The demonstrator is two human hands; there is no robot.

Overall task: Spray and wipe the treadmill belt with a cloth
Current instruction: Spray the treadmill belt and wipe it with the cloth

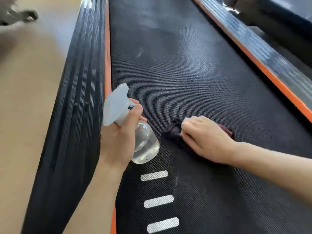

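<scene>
**Cloth pressed to a treadmill belt, spray bottle held beside it**

Nearest the viewer, three white rounded bars are printed in a column on the treadmill belt, a black surface with a fine woven, diagonal texture. Just beyond them, a clear rounded spray bottle with a white plastic trigger head is gripped at the neck by the left hand, fingers curled round it, nozzle pointed away along the belt. To its right, a dark crumpled cloth with a purplish tint is pressed flat on the belt under the right hand, palm down, fingers laid over it, forearm reaching in from the right. Farther on, pale hazy patches are seen across the belt. The belt is bordered on both sides by orange strips and ribbed side rails. A tan floor lies at the left.
</scene>
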